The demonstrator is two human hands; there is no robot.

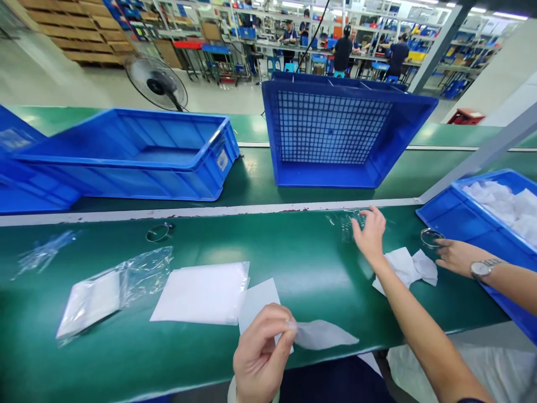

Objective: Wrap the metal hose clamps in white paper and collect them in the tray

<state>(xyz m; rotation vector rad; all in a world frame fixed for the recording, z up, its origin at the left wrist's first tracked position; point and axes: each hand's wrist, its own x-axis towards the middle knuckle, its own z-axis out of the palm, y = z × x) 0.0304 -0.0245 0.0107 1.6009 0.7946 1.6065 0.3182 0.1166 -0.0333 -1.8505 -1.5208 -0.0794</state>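
My left hand (262,352), at the front edge of the green bench, pinches a thin translucent white pouch-like piece (325,334) by one end; the rest sticks out to the right. Farther forward, my right hand (371,232) reaches over the bench with thumb and fingers apart. A nearly invisible clear plastic piece (347,226) lies beside its thumb; whether they touch I cannot tell. Left of my left hand lie white sheets in a clear sleeve (201,294), partly over another white sheet (262,296). Crumpled white pieces (405,263) lie by my right forearm.
Another person's hand (455,257), with a wristwatch, holds a round metal band (431,238) at right, beside a blue bin of white pieces (470,196). A similar band (158,233) and a bagged white stack (94,299) lie left. Blue crates (168,179) line the back.
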